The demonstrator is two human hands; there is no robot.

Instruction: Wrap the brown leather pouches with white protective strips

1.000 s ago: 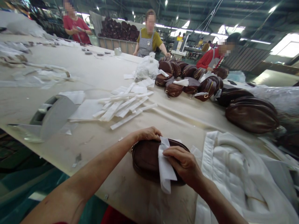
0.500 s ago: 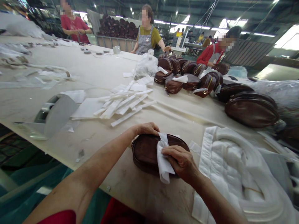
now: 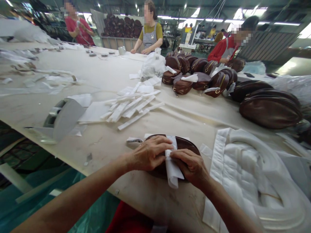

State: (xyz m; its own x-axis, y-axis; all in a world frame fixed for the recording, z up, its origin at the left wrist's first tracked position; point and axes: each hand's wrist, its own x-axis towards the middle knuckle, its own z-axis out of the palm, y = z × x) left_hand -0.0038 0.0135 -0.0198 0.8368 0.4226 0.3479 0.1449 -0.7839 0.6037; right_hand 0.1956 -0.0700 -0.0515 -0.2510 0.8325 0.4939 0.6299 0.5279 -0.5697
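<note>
Even light from ceiling tubes point(image 3: 286, 23), stretched edges

Your left hand point(image 3: 152, 153) lies palm down, its fingers lightly bent toward the right one, their tips just beside its fingertips. Your right hand point(image 3: 191, 164) curls inward in a pinch, thumb beneath the fingers. Behind the wrists, your bare forearms point(image 3: 102, 183) spread apart.

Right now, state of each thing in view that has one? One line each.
Left hand: fingers bent, at the white paper; grip unclear
Right hand: fingers bent over the paper; grip unclear
Brown bag: lying flat, partly covered
White paper: across the bag, near end curled
Paper strips: loose, overlapping
Clear plastic bag: crumpled
Other brown bags: grouped closely
</note>
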